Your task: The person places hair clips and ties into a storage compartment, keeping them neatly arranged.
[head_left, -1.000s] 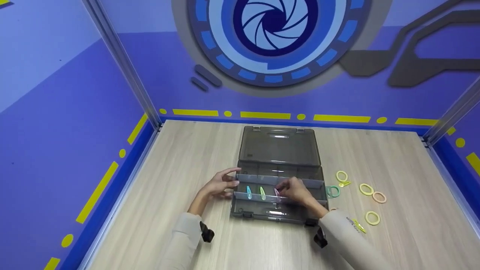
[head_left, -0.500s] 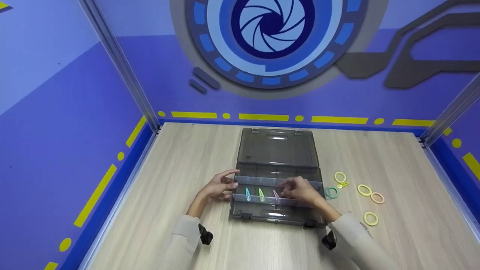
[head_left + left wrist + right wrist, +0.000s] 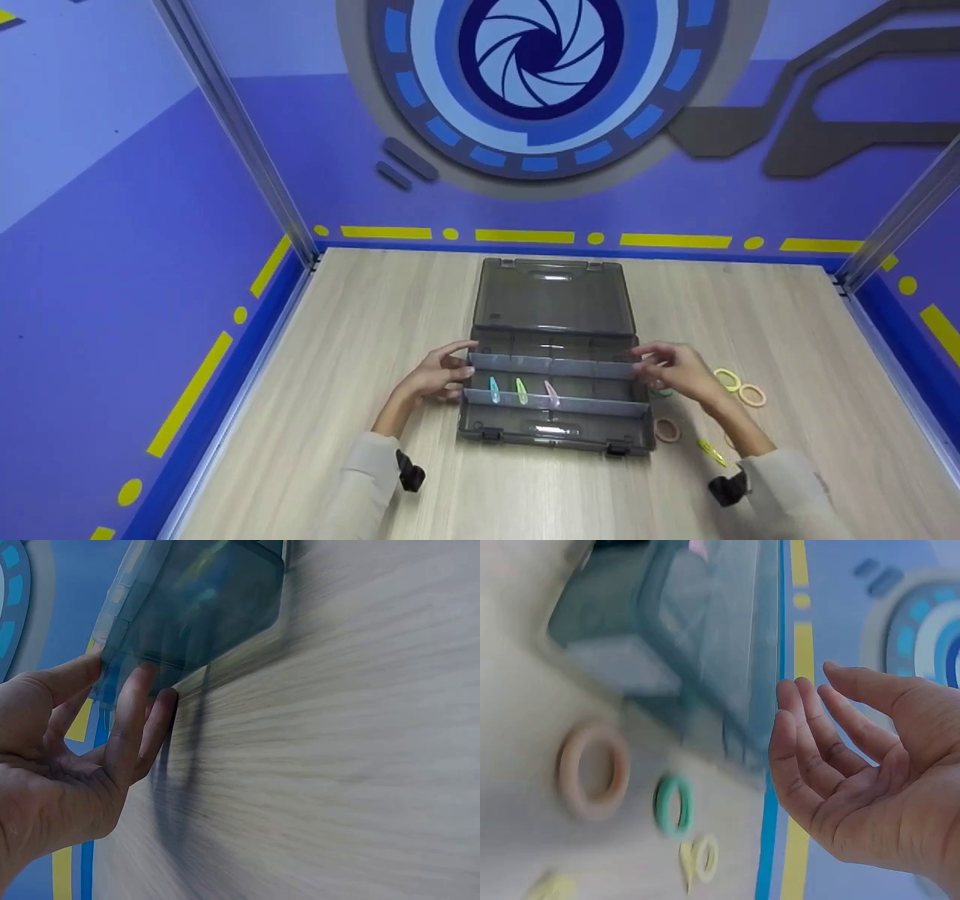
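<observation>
A smoky transparent compartment box [image 3: 555,429] lies with its lid swung back on the table. In its middle row are a blue hair clip [image 3: 494,390], a green hair clip [image 3: 522,390] and a pink hair clip [image 3: 552,394], leaning on the front divider [image 3: 600,406]. My left hand [image 3: 433,377] touches the box's left side with loosely bent fingers, thumb apart from them. My right hand [image 3: 681,373] is at the right side, holding nothing, its fingers relaxed; in the right wrist view the palm [image 3: 885,787] is bare.
Right of the box lie hair ties: yellow [image 3: 727,379], peach [image 3: 752,395], brownish pink [image 3: 667,430] and green [image 3: 664,810], partly hidden in the head view. A yellow hair clip [image 3: 712,452] lies nearer the front. Printed panels [image 3: 480,202] wall the table's back and sides.
My right hand has let go of the pink hair clip and moved right, out of the box to its right side. The left hand has stayed at the left side.
</observation>
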Tool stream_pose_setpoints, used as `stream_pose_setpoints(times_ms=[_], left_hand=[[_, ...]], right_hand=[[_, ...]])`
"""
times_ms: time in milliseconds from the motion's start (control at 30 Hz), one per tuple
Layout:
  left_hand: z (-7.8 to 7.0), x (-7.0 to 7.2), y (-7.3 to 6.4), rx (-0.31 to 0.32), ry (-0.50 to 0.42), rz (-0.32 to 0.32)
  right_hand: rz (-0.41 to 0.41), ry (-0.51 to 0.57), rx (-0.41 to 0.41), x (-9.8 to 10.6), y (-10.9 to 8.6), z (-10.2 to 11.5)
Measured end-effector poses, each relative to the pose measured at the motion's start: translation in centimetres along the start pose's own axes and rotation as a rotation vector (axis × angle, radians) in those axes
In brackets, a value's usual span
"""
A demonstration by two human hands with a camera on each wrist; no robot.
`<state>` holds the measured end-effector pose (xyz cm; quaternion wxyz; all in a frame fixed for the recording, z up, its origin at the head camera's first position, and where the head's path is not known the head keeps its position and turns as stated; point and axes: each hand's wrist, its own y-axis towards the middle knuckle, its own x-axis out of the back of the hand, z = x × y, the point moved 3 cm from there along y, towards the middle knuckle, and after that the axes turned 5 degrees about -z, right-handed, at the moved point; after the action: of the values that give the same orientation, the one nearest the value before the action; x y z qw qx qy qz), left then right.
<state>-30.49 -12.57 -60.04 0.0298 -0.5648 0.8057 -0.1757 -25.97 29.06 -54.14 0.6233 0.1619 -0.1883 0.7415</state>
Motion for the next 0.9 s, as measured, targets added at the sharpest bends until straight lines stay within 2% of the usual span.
stream_pose_setpoints(times_ms=[167, 300, 533, 700, 800, 900], left_hand=[[0.0, -0.2, 0.2, 0.012, -0.026, 0.007], [0.1, 0.0, 0.1, 0.020, -0.030, 0.007], [0.2, -0.1, -0.1, 0.021, -0.039, 0.003], [0.0, -0.2, 0.1, 0.010, -0.035, 0.008], [0.0, -0.2, 0.1, 0.012, -0.035, 0.021], [0.0, 0.0, 0.1, 0.017, -0.043, 0.018]], right_hand=[[-0.033, -0.008, -0.066, 2.7, -1.4, -1.9], [-0.046, -0.010, -0.110, 3.8, -2.3, -3.4], [-0.037, -0.006, -0.158, 4.3, -3.0, -5.6], [-0.050, -0.065, -0.202, 4.3, -3.8, -6.8], [-0.034, -0.111, -0.187, 4.3, -4.6, -7.4], [0.011, -0.153, -0.140, 4.2, -5.4, -8.0]])
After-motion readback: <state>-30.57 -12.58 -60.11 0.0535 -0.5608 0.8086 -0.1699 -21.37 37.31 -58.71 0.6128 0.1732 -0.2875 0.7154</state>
